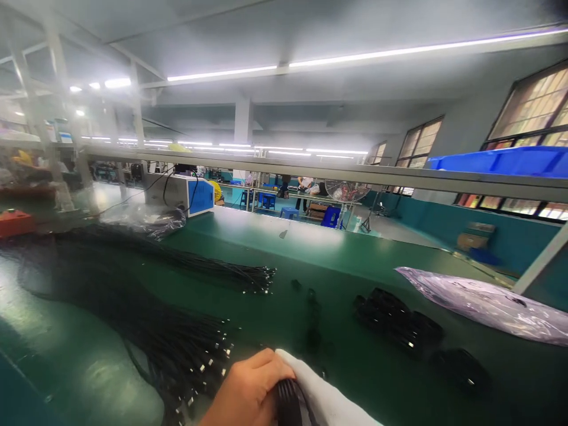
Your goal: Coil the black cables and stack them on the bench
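At the bottom middle, my left hand, bare, is closed round a folded bundle of black cable. My right hand wears a white glove and meets the left at the fingertips, closed on the same bundle from the other side. The lower parts of both hands and the bundle are cut off by the frame edge. Left of my hands lie long loose black cables with small whitish connectors at their ends. To the right rest several coiled black cables, slightly blurred.
The green worktop carries a second strand of cables, clear plastic wrap and a blue-and-white machine farther back. A plastic bag lies at right. A blue bin sits on the overhead rail. People stand in the background.
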`<state>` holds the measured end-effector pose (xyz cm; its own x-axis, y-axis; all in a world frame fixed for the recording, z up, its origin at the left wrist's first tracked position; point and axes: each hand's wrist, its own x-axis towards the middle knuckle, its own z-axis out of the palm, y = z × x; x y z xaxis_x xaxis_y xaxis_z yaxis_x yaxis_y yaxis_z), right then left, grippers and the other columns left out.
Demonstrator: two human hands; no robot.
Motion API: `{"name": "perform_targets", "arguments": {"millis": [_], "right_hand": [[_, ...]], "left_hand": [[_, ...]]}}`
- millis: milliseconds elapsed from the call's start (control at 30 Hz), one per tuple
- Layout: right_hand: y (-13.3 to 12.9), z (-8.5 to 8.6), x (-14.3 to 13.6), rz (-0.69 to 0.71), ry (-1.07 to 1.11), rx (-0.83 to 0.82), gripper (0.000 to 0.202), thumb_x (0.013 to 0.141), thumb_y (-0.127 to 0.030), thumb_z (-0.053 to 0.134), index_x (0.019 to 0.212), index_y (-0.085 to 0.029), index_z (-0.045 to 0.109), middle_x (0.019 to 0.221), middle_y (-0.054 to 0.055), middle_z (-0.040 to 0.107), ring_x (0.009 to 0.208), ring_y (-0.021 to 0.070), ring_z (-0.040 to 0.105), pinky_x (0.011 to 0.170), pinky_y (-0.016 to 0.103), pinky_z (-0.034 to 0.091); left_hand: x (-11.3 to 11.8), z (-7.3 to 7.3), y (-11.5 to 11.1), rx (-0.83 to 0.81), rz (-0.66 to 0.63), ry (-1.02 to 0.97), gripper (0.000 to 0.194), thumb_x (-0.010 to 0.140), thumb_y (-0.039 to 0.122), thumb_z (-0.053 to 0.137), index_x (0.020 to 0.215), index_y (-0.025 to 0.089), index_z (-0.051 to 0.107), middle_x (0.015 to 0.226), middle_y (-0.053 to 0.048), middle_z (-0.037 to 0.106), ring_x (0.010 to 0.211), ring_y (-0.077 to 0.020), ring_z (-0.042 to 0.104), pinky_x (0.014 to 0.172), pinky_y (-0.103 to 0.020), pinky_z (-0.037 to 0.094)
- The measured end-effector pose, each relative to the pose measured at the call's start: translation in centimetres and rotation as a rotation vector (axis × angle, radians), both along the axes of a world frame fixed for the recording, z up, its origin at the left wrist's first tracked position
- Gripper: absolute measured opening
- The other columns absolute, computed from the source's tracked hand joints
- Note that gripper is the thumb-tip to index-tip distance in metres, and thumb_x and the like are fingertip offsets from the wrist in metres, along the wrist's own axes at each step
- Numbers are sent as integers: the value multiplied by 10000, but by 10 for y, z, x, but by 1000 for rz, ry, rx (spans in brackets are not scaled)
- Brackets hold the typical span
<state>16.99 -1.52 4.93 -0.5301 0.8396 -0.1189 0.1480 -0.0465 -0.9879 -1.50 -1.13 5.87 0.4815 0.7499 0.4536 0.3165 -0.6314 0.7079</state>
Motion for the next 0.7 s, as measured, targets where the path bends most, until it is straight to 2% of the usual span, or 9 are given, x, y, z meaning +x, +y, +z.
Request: {"name": "perform_targets", "arguments": {"millis": [133,200,267,333,400,467,533,633,700], "right_hand": [[6,0,-10,-39,87,45,424,743,-325,669,1142,-198,597,1087,71,573,1059,240,518,995,408,380],[9,4,-16,-42,101,54,288,761,-319,644,1015,-186,639,953,46,588,948,207,549,937,384,425],[9,9,-21,-22,118,42,304,686,-284,712,959,-171,644,899,33,588,884,195,558,873,362,457],[7,13,-24,51,186,-77,400,629,-276,752,987,-154,624,876,39,593,830,191,571,778,341,484],[3,15,-25,137,304,-254,439,648,-329,740,1016,-130,604,849,60,597,767,181,583,679,309,487],[1,13,-25,171,401,-368,424,684,-369,716,1000,-109,606,834,76,593,727,163,579,619,274,471],[0,8,-26,169,440,-369,397,671,-371,732,930,-90,624,827,85,584,713,153,567,595,258,462],[-1,3,-29,144,422,-331,380,670,-375,730,877,-71,637,810,100,592,722,167,570,624,296,482],[-3,2,-32,98,395,-328,381,667,-361,731,887,-63,639,774,97,594,714,171,571,642,320,488]], "left_hand": [[-2,-1,1,-59,20,9,271,766,54,409,814,159,654,771,-47,615,727,-146,581,657,-199,436],[-2,-2,1,-87,29,28,272,773,57,413,830,160,659,782,-48,617,742,-152,583,675,-211,434],[-3,-3,1,-122,55,35,293,767,50,418,869,166,667,824,-49,618,775,-158,583,700,-223,432],[-4,-4,1,-203,111,14,338,752,49,447,978,194,652,895,-37,619,810,-156,579,713,-225,431],[-4,-4,1,-290,174,-12,395,732,61,490,1067,228,615,897,-9,621,801,-147,574,694,-218,428],[-3,-5,1,-356,214,-32,374,729,87,509,1062,229,601,799,20,618,721,-135,571,630,-212,423],[-1,-7,1,-474,216,-76,291,732,118,498,990,206,599,689,41,584,599,-125,561,536,-209,417],[6,-10,2,-667,225,-143,226,711,153,506,927,183,564,631,59,538,461,-106,516,419,-199,391],[9,-12,2,-659,286,-109,184,690,141,520,867,175,556,616,61,523,448,-92,487,408,-186,372]]}}
